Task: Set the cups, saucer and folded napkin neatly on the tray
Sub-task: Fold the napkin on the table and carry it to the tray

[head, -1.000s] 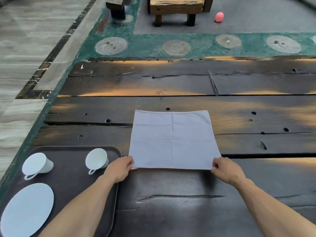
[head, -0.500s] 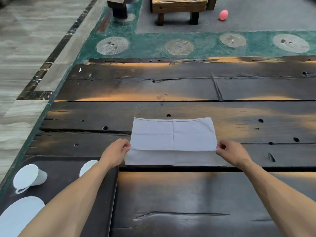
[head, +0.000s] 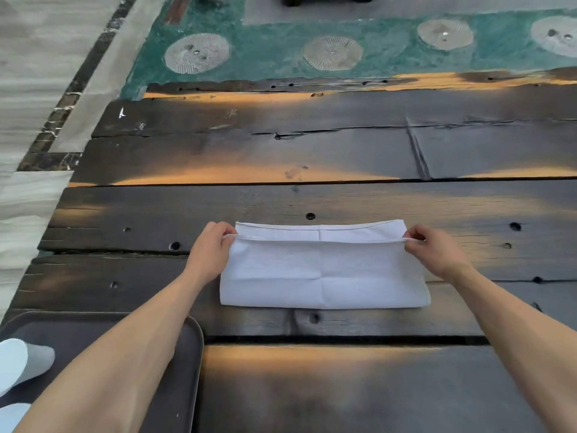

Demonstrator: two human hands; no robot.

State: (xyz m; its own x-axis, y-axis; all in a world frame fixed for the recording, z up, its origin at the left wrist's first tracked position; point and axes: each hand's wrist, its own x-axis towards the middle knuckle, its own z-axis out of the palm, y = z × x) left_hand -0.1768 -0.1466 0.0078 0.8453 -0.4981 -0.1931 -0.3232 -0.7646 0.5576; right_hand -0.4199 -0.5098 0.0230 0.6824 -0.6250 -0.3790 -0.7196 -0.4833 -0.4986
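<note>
A white napkin point(head: 324, 273) lies on the dark wooden table point(head: 312, 151), folded almost in half with its near edge carried up close to the far edge. My left hand point(head: 209, 251) pinches the left corner of the folded-over layer. My right hand point(head: 434, 251) pinches the right corner. A dark tray point(head: 184, 370) sits at the lower left under my left forearm. One white cup point(head: 22, 364) lies on its side on the tray at the left edge. A sliver of the white saucer point(head: 11, 415) shows at the bottom left corner. The second cup is hidden.
The table is made of rough planks with gaps, cracks and small holes. Its far edge borders a green floor strip with round stone inlays point(head: 196, 53). Pale tiled floor lies beyond the table's left edge.
Both hands have carried the napkin's near edge away from me, from the near side up almost to the far edge, folding it in half. The view has tilted down and forward.
</note>
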